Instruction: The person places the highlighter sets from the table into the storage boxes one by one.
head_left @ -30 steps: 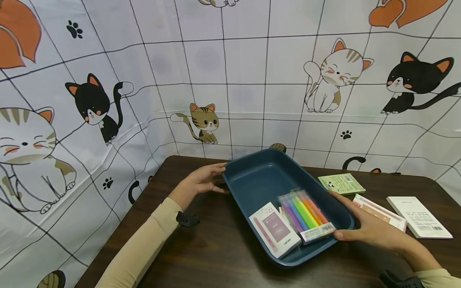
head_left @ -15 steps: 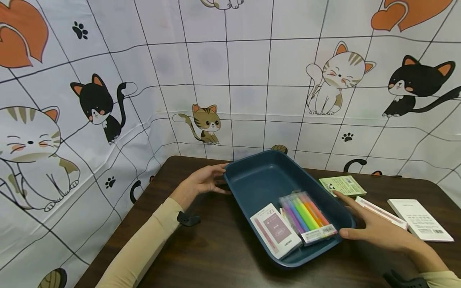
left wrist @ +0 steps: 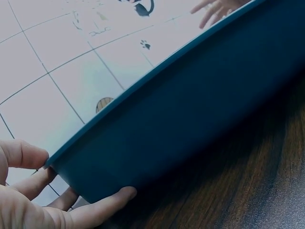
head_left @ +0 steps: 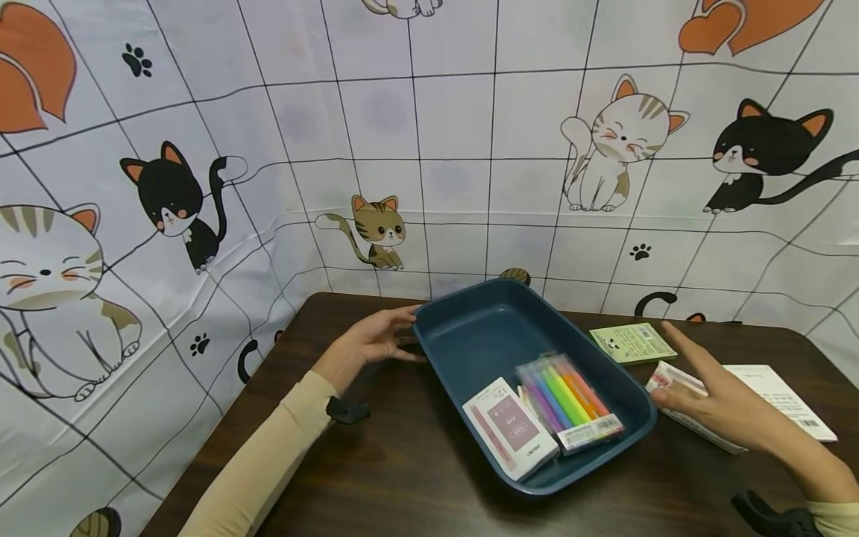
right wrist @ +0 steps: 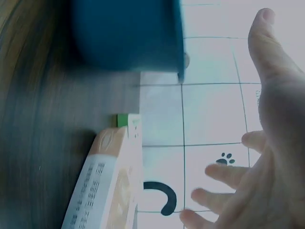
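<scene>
A dark blue plastic tray (head_left: 483, 328) stands slanted on the table. My left hand (head_left: 372, 339) grips its far left corner; in the left wrist view the thumb lies along the side wall and the fingers reach the rim. Inside, at the near end, a white printed box (head_left: 511, 429) lies beside a clear pack of coloured pens (head_left: 569, 399). My right hand (head_left: 728, 395) is spread and holds nothing, apart from the tray. In the head view it overlaps a slim white and beige box (head_left: 698, 425); in the right wrist view that box (right wrist: 102, 186) stands clear of the fingers.
A green packet (head_left: 634, 343) lies right of the tray's far end. Farther right is a flat white box (head_left: 781, 399), partly behind my right hand. The dark wooden table (head_left: 376, 462) meets a cat-printed cloth (head_left: 456, 186) at the back and left.
My right hand has let go of the tray's right end and moved right, over the slim box. The left hand stays at its corner, and the tray keeps its place.
</scene>
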A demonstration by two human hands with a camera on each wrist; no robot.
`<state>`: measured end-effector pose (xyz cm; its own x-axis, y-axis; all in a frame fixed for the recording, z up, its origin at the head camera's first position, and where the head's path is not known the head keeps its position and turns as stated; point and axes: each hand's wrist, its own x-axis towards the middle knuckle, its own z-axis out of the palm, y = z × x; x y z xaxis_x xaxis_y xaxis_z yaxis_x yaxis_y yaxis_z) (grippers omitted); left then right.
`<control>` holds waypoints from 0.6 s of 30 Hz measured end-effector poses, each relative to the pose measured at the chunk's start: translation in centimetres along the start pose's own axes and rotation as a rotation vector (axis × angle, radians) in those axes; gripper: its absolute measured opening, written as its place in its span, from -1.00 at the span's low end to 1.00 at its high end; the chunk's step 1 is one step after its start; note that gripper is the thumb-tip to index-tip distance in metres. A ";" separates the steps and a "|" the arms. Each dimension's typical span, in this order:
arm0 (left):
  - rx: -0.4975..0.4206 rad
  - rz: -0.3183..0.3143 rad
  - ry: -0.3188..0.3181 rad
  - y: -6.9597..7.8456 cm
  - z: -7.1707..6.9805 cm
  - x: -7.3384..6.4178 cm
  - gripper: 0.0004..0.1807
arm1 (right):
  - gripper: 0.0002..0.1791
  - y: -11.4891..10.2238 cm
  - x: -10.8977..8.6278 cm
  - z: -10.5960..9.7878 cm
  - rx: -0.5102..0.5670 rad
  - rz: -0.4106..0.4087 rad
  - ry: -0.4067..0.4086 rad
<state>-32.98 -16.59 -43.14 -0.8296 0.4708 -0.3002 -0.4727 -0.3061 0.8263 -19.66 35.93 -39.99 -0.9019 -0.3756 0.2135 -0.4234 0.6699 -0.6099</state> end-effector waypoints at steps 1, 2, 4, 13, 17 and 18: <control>0.001 0.002 -0.004 0.0 0.0 0.0 -0.43 | 0.18 0.2 0.0 0.0 -0.019 -0.001 0.015; -0.001 0.001 -0.004 -0.1 0.0 0.0 -0.43 | 0.18 0.3 0.0 0.1 -0.050 0.000 0.030; -0.010 0.002 0.006 -0.1 -0.1 -0.1 -0.44 | 0.20 0.5 0.0 0.3 -0.117 -0.002 0.052; -0.029 0.005 0.031 -0.2 -0.5 -0.6 -0.45 | 0.35 0.4 -0.4 0.1 -0.333 0.049 0.083; -0.017 -0.001 0.004 -0.4 -0.2 -0.2 -0.43 | 0.36 0.7 -1.3 -0.5 -0.390 0.113 0.057; -0.015 -0.002 0.001 -0.4 -0.1 0.0 -0.43 | 0.36 0.9 -1.5 -0.6 -0.404 0.126 0.054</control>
<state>-32.82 -16.56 -43.54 -0.8290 0.4703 -0.3024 -0.4787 -0.3175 0.8186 -18.69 37.47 -40.41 -0.9474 -0.2475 0.2028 -0.2993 0.9096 -0.2882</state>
